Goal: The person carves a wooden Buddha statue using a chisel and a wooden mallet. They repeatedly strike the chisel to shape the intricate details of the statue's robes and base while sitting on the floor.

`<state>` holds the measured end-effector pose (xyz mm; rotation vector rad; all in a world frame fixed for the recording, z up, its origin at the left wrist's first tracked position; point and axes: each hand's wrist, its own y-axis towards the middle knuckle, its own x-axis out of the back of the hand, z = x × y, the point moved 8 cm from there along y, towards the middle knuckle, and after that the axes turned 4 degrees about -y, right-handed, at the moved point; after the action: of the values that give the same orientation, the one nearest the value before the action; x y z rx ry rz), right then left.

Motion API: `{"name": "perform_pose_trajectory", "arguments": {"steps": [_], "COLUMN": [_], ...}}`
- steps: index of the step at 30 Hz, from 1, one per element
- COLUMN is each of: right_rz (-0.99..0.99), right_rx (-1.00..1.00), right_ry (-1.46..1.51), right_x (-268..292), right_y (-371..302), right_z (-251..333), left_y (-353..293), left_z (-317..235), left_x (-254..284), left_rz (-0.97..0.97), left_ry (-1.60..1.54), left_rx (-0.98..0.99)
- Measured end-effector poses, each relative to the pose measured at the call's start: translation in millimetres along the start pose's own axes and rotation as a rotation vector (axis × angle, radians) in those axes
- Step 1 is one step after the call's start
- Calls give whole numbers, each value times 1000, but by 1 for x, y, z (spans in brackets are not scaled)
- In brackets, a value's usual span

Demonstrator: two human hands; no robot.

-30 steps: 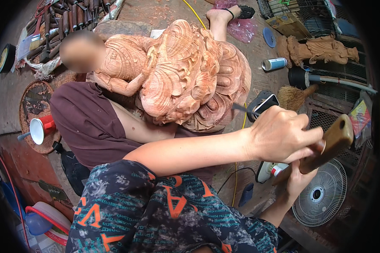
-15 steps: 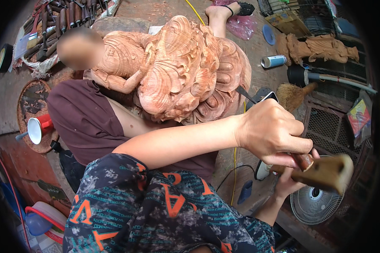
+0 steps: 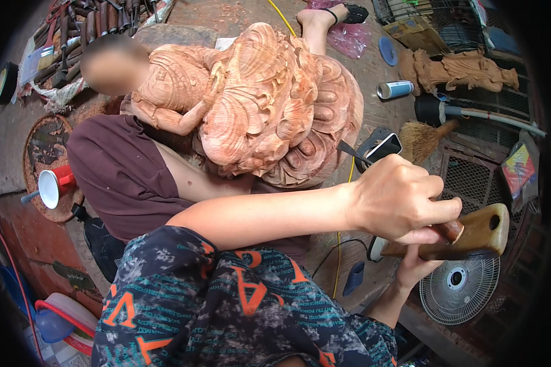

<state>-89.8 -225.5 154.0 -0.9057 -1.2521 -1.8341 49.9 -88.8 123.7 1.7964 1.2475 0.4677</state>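
A reddish carved wooden figure (image 3: 257,116) lies on its side in front of me, its base of petal shapes toward the right. Stretched across my body, my left hand (image 3: 404,199) is wrapped round a chisel (image 3: 451,231). The dark blade reaches out beyond that hand, its tip at the edge of the carved base; I cannot tell whether it touches. Below, my right hand (image 3: 417,268) grips a wooden mallet (image 3: 485,229), its fingers partly hidden. The mallet's block lies right by the butt of the chisel handle, behind it in view.
Many wood-handled chisels (image 3: 107,21) lie at the far left. A red mug (image 3: 64,178) stands near a round basket (image 3: 27,147) of shavings. At right are a spray can (image 3: 395,90), another carved figure (image 3: 462,70), a straw brush (image 3: 419,140) and a fan (image 3: 459,287). A yellow cord (image 3: 341,238) crosses the floor.
The mallet has swung up and away from me to the chisel's butt. My left hand has shifted slightly right, and the blade tip sits a little nearer to me.
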Motion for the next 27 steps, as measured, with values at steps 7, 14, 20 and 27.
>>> {"name": "perform_pose_trajectory", "arguments": {"steps": [7, 14, 20, 27], "right_rz": [-72, -134, -136, -125], "right_rx": [-150, -68, -61, -112], "right_ry": [128, 240, 80, -37], "right_x": [10, 20, 35, 23], "right_y": [13, 15, 12, -2], "right_z": [1, 17, 17, 4], "left_y": [4, 1, -5, -6], "left_z": [6, 4, 5, 5], "left_x": [10, 17, 10, 6], "left_rz": [-73, -119, -97, -58], "left_ry": [-90, -131, -111, -58], "left_rx": [88, 54, 13, 11]}}
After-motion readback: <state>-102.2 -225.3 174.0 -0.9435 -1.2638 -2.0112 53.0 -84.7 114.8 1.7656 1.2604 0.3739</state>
